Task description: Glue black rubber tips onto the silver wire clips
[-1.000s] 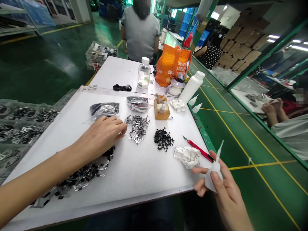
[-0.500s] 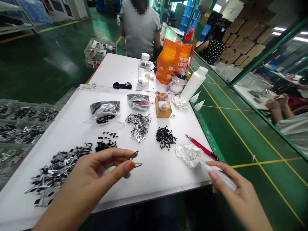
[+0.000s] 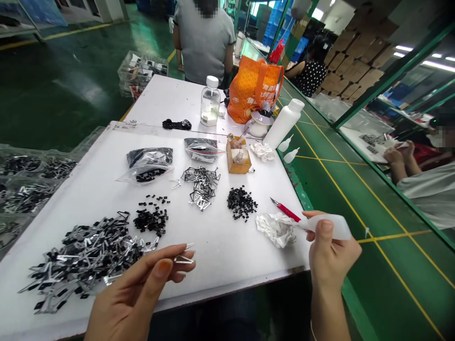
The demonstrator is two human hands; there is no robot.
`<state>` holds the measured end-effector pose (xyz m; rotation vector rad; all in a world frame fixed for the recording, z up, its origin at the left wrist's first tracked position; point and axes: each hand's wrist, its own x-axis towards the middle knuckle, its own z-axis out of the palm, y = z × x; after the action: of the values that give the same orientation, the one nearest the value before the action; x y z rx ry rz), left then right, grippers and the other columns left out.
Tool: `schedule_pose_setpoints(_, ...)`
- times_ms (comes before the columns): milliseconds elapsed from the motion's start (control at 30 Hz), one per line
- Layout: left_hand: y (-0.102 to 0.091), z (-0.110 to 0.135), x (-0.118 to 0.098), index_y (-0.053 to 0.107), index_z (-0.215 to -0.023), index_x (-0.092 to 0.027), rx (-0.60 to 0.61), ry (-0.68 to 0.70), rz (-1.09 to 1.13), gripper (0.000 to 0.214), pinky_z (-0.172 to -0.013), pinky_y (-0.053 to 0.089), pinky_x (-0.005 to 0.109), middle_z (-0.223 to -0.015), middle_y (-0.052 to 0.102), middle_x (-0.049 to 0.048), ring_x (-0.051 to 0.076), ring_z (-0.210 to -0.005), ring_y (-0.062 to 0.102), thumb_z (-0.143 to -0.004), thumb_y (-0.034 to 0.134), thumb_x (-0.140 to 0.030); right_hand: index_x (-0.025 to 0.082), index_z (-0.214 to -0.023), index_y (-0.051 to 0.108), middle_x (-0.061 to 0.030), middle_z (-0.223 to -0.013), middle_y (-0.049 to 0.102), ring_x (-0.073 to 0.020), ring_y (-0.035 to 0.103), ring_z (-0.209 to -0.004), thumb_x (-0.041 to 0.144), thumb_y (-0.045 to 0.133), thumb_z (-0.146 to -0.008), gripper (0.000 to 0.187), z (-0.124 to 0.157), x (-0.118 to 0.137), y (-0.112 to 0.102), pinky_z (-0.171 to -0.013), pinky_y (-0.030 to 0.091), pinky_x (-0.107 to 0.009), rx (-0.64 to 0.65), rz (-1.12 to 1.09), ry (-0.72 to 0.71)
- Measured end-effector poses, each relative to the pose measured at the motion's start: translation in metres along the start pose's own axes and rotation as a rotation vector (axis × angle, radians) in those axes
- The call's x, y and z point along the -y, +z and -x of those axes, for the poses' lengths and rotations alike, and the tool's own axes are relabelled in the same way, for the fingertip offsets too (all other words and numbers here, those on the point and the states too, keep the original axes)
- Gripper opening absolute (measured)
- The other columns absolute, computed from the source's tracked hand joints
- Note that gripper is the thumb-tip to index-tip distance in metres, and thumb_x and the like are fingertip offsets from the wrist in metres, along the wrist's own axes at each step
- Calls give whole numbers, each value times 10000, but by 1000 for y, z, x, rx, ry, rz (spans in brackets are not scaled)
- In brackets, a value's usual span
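My left hand (image 3: pixel 137 289) pinches a small metal wire part (image 3: pixel 184 254) between thumb and fingers, just right of a large heap of black-and-silver metal parts (image 3: pixel 85 255). My right hand (image 3: pixel 330 248) grips a white plastic squeeze bottle (image 3: pixel 329 226) lying sideways, its thin nozzle pointing left over a crumpled white cloth (image 3: pixel 275 229). Close to that hand lies a red craft knife (image 3: pixel 283 211), its handle end hidden behind my fingers. Between my hands sit a small pile of black pieces (image 3: pixel 151 221) and another black pile (image 3: pixel 241 203).
A white work table (image 3: pixel 216 246) also holds a wire-part pile (image 3: pixel 202 187), plastic bags (image 3: pixel 147 163), a small cardboard box (image 3: pixel 238 161), bottles (image 3: pixel 210 102), and an orange bag (image 3: pixel 253 89). Trays of parts (image 3: pixel 24 189) stand left; a person (image 3: pixel 202 42) sits beyond.
My left hand has moved down and left, still pinching the metal part. My right hand has turned the squeeze bottle from tilted to nearly level and raised it over the cloth.
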<state>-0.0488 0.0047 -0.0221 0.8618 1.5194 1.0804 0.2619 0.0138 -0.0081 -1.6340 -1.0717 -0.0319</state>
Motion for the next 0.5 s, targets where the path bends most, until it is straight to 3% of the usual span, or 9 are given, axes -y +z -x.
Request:
schedule_pose_setpoints(133, 0, 4, 3, 791, -954, -284, -15, 63, -41, 337, -633, 644, 155, -896, 826, 15, 177, -732, 774, -779, 853, -566, 158, -823, 806, -52, -696, 706, -172, 588, -570, 587, 659, -934, 467, 2, -5, 4, -561, 430, -309, 23, 20, 11)
schedule_pose_setpoints(300, 10, 12, -4, 766, -1173, -341, -16, 119, -87, 446, -677, 653, 167, -887, 826, 9, 204, -817, 809, -802, 819, -582, 180, -799, 811, -49, -674, 702, -192, 579, -616, 602, 660, -924, 465, 7, -10, 11, -663, 467, -359, 28, 43, 12)
schedule_pose_setpoints(400, 11, 13, -5, 835, -1039, -311, 26, 100, -185, 395, -708, 663, 189, -965, 846, 47, 229, -852, 815, -803, 790, -625, 177, -810, 822, -54, -684, 702, -186, 548, -621, 583, 657, -936, 456, 9, -10, 13, -685, 459, -370, 20, 44, 12)
schedule_pose_setpoints(500, 11, 11, -5, 847, -978, -292, 34, 75, -199, 386, -638, 669, 207, -922, 838, 56, 221, -739, 798, -781, 811, -622, 174, -802, 820, -49, -656, 678, -192, 552, -623, 581, 635, -952, 472, 10, -10, 14, -683, 460, -372, 17, 42, 5)
